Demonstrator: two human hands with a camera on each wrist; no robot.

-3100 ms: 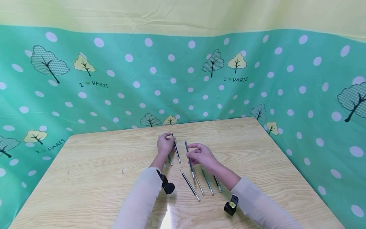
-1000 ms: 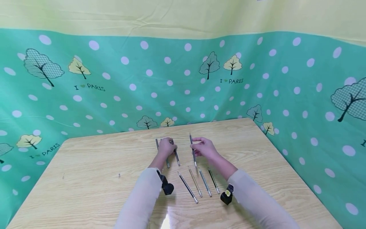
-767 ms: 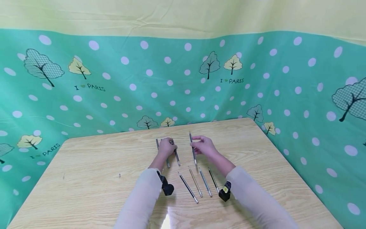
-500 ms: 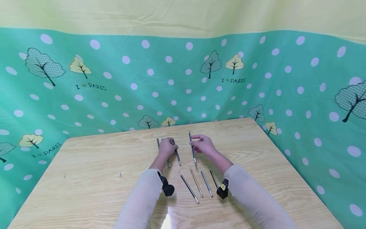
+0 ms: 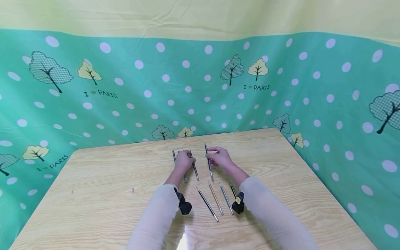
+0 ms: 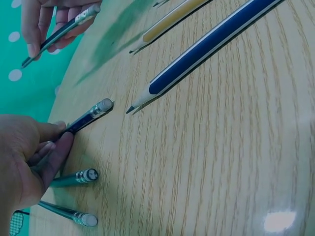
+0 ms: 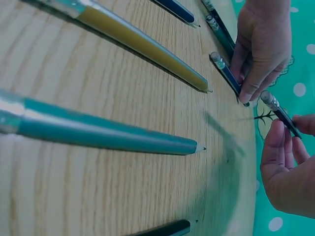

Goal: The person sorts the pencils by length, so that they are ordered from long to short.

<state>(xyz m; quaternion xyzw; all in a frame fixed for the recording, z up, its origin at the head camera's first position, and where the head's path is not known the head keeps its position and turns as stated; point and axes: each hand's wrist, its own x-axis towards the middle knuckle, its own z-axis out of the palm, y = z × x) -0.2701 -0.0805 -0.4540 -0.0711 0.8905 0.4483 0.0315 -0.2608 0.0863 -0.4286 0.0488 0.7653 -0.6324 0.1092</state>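
Note:
My left hand [image 5: 183, 161] pinches a dark blue pencil [image 5: 195, 171] between thumb and fingertips. That pencil lies on or close to the tabletop, its eraser end toward me. Two greenish pencils are beside this hand; in the left wrist view one green pencil [image 6: 69, 179] is nearest the fingers and another dark green pencil [image 6: 61, 210] lies beyond. My right hand [image 5: 221, 158] holds a dark pencil [image 5: 209, 163] between thumb and fingers, with the point away from me. The right wrist view shows this dark pencil [image 7: 280, 114] raised above the table, casting a shadow.
Nearer to me lies a row of pencils: dark blue [image 5: 207, 203], yellow [image 5: 215, 198], green [image 5: 226, 199] and dark green [image 5: 232, 190], the last partly hidden by the right wrist camera [image 5: 238, 205]. A polka-dot curtain [image 5: 131, 86] hangs behind the wooden table [image 5: 103, 194].
Compared with three seconds ago, my right hand has carried its pencil farther back, away from the near row. My left hand has lowered over its pencil. Lately both hands barely shift.

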